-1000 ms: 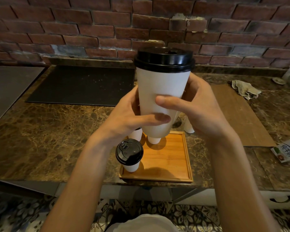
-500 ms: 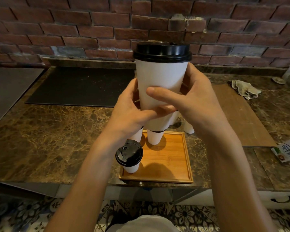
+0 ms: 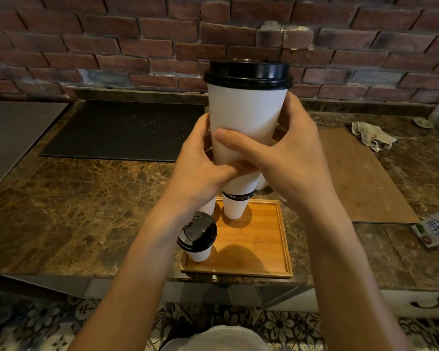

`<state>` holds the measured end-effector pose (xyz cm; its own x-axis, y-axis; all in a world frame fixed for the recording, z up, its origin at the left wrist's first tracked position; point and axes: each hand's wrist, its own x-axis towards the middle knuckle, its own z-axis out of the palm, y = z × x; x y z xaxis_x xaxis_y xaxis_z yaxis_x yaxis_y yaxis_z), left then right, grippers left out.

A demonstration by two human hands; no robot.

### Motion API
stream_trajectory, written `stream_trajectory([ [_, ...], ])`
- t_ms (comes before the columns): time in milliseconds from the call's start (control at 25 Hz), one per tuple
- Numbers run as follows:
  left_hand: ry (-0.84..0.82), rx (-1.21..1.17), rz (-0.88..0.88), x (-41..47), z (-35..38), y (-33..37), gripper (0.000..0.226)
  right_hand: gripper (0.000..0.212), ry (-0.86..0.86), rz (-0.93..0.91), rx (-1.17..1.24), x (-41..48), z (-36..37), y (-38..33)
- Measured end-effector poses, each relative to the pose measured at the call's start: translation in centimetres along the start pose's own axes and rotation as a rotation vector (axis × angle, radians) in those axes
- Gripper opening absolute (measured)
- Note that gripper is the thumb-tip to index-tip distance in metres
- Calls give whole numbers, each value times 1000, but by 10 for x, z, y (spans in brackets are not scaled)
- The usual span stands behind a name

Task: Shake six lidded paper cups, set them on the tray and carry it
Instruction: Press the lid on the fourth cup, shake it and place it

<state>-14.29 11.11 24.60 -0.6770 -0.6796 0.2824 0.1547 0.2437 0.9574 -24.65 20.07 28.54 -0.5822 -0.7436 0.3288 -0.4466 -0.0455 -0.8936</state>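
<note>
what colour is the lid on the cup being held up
Black, on a white lidded cup; its lid shows best in the head view.

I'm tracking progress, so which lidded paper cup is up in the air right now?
The black-lidded cup that both the left hand and right hand grip, raised upright above the wooden tray; the other cups stand below it.

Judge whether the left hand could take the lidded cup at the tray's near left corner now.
Probably not yet: the left hand grips the raised cup along with the right hand. The corner cup itself stands unblocked on the tray.
</note>
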Motion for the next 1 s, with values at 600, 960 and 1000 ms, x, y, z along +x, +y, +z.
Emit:
stream_trajectory([
  [600,-260,-116,-89,3,-13,-3,64,64,-221,-45,193,7,-17,8],
  [960,-235,-120,-83,2,-12,-5,68,70,-278,-91,145,8,-22,9],
  [1000,-217,-120,-79,2,-11,-4,68,73,-273,-94,139,8,-22,8],
])
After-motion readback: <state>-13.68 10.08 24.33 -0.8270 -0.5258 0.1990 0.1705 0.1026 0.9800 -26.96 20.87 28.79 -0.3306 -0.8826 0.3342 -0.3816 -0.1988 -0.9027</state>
